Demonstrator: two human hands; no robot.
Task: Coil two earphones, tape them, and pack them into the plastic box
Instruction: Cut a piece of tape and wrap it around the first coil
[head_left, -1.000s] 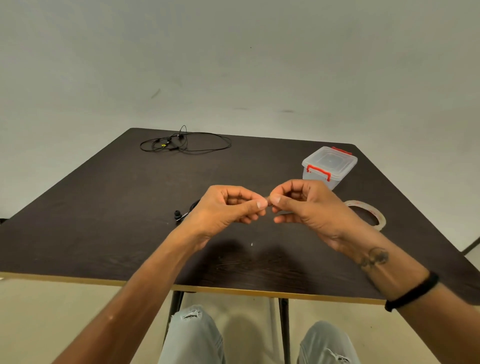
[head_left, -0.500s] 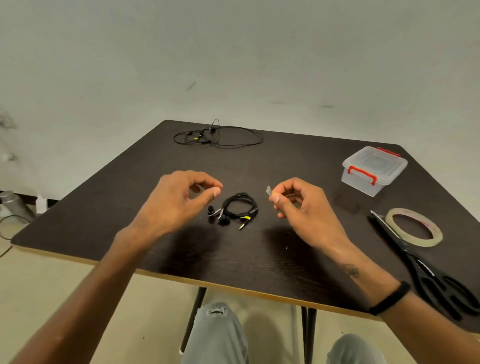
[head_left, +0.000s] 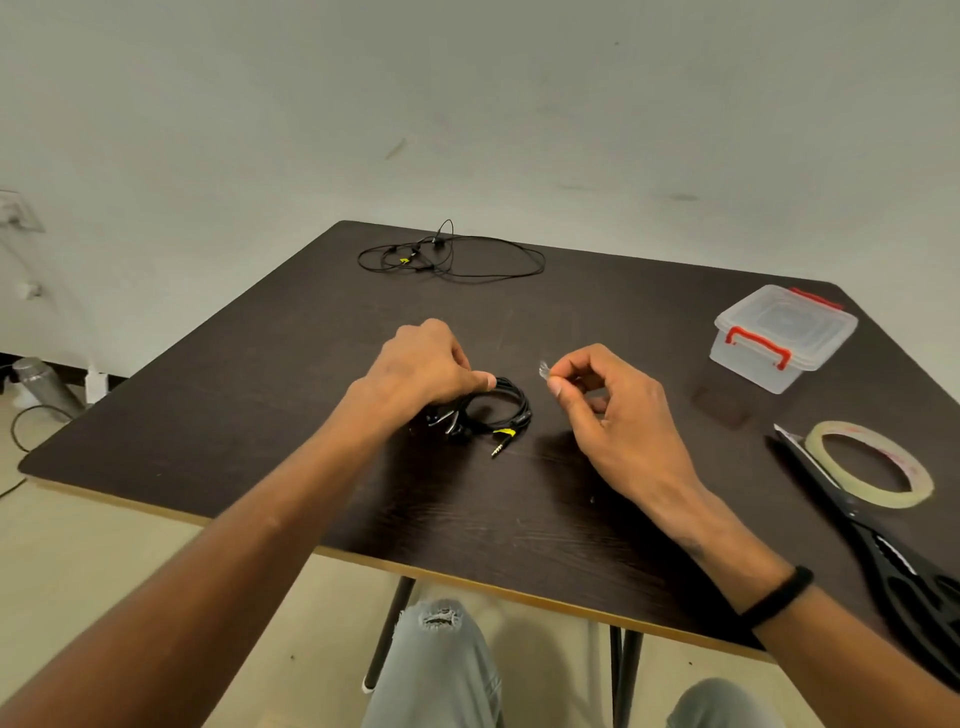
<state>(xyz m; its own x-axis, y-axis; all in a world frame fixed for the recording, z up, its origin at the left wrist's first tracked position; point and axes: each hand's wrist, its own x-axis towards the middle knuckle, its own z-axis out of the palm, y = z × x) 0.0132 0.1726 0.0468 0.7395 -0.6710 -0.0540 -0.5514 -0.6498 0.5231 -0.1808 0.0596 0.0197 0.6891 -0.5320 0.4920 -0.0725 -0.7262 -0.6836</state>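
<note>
At the near centre of a dark table (head_left: 322, 332), a person's left hand (head_left: 415, 371) pinches a coiled earphone (head_left: 498, 410) lying there, while the right hand (head_left: 613, 410) pinches a tape piece (head_left: 544, 370) beside it. Farther right sits the closed plastic box (head_left: 782, 338); a loose second earphone (head_left: 452, 254) lies at the far edge.

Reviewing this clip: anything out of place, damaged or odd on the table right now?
Nothing stands out. The second earphone lies uncoiled at the far edge, simply not done yet. The left hand grips the coiled earphone, the right hand pinches a tape piece. The plastic box is shut.
</note>
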